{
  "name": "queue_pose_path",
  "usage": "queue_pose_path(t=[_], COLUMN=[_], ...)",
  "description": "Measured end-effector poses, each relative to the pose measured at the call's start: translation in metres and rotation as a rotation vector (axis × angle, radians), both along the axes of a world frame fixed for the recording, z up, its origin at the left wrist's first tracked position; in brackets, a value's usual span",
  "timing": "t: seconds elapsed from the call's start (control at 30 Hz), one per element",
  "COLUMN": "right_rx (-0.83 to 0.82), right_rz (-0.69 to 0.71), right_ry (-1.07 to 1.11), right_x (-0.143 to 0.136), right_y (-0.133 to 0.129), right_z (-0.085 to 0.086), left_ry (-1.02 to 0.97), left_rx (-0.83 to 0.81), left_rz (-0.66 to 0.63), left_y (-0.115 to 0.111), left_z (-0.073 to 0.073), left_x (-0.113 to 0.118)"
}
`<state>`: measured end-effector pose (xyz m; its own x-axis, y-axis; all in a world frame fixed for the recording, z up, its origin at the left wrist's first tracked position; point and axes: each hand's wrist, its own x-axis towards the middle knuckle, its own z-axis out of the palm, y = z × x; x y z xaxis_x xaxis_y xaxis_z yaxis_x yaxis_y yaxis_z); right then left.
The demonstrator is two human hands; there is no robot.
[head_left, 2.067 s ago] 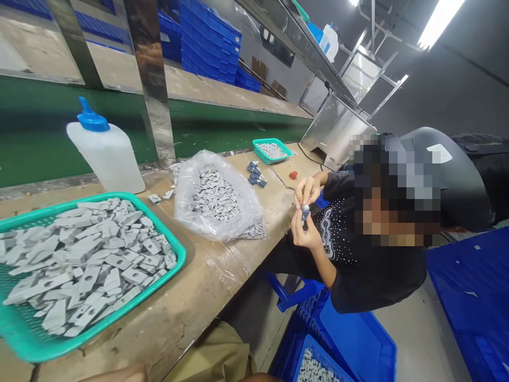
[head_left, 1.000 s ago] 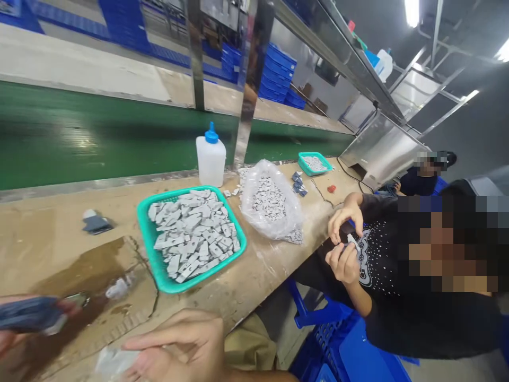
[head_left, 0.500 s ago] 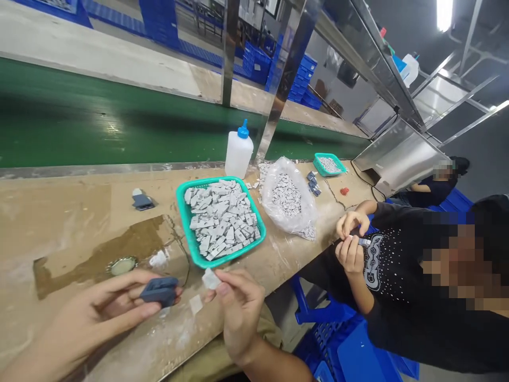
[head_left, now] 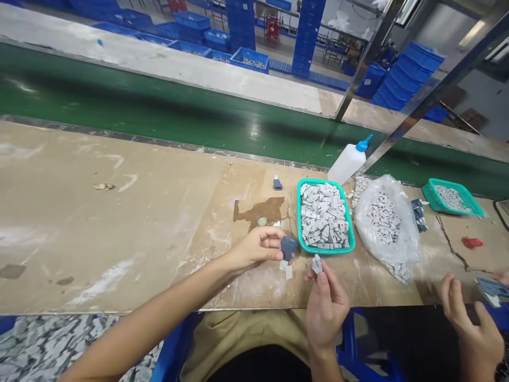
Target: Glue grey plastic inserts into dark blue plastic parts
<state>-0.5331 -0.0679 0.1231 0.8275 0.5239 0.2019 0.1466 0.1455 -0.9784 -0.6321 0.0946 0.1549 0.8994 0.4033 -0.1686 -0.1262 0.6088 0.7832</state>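
My left hand [head_left: 264, 246] holds a dark blue-grey part [head_left: 288, 248] between thumb and fingers, just left of the green basket's lower corner. In my right hand [head_left: 326, 297] a small whitish piece [head_left: 317, 263] is pinched between thumb and fingertips, below the green basket [head_left: 350, 233] heaped with pale grey pieces. The two hands are apart, with a small white square [head_left: 288, 272] on the table between them. Another dark part with a white tip [head_left: 277, 183] lies farther back, and a round cap [head_left: 262, 221] rests beyond my left hand.
A white bottle with a blue nozzle [head_left: 347, 163] leans beside a clear bag of small pieces [head_left: 387, 223]. A second green basket [head_left: 453, 197] and a red item [head_left: 472, 242] are at right. Another person's hand [head_left: 471, 323] is at lower right. A green belt [head_left: 254, 130] runs behind.
The view has swung left, so the table things appear farther right. Both hands keep their pieces, and the dark part is turned differently. The neighbouring person is now mostly out of view.
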Motion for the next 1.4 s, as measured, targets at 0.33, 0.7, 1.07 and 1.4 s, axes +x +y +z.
queue_pose_path(t=[0.33, 0.7, 1.07, 1.4], right_rx=[0.110, -0.005, -0.017, -0.045], right_rz=[0.011, 0.140, 0.208, 0.228], right_ry=[-0.087, -0.608, -0.697, -0.661], right_x=[0.003, 0.016, 0.016, 0.007], right_y=[0.004, 0.008, 0.017, 0.026], right_z=[0.003, 0.032, 0.035, 0.031], left_ry=[0.015, 0.058, 0.072, 0.098], left_rx=[0.149, 0.467, 0.597, 0.582], left_rz=[0.035, 0.117, 0.187, 0.349], left_y=[0.000, -0.004, -0.010, -0.019], left_z=[0.003, 0.013, 0.014, 0.015], left_x=[-0.001, -0.003, -0.008, -0.009])
